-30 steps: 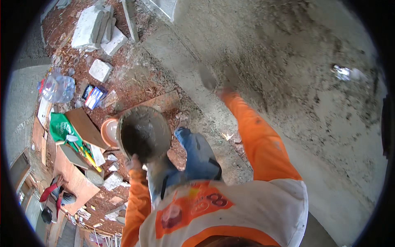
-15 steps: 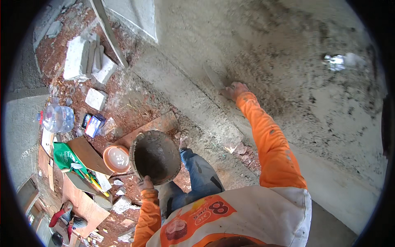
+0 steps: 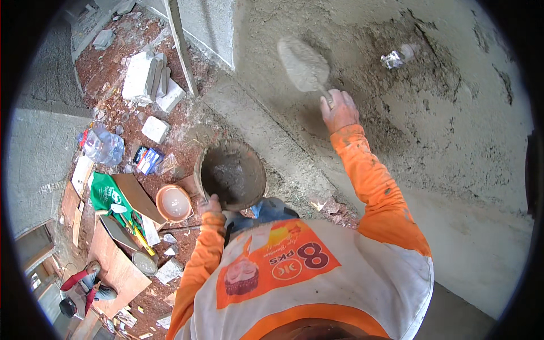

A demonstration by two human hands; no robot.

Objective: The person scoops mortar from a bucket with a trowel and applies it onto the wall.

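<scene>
Up high, right hand [image 3: 339, 110] grip clamped on trowel [image 3: 304, 65], left hand [image 3: 209, 203] gripping mortar pan [image 3: 231, 174].

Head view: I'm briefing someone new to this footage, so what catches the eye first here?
The right hand grips a trowel loaded with grey mortar, raised against the rough plastered wall. Lower left of it, the left hand holds a round pan of wet mortar by its rim. Beyond, white blocks and a plastic bottle litter the reddish ground.

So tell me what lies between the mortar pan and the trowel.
In the head view, only bare grey plastered wall lies between the mortar pan and the trowel.
</scene>
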